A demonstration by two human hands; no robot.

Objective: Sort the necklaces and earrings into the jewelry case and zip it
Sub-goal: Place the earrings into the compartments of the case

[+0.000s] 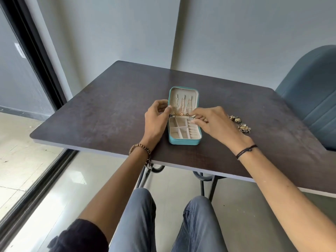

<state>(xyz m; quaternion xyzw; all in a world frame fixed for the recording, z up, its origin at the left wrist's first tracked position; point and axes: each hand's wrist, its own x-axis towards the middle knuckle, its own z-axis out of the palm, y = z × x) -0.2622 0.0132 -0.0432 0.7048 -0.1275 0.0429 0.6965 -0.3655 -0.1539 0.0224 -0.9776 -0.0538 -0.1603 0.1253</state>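
Two hands on the open jewelry case (183, 141)

At the frame's centre we see it on the dark table (101, 110), lid upright. Our left hand (156, 117) grips the lid's left edge. Our right hand (216, 122) pinches the necklaces (182, 106) hanging in the lid, low by the hinge. The earrings (240, 123) lie right of centre, just beside that hand.

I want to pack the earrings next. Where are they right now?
In the head view, the earrings lie loose on the table, right of the open jewelry case, just beyond the right hand.
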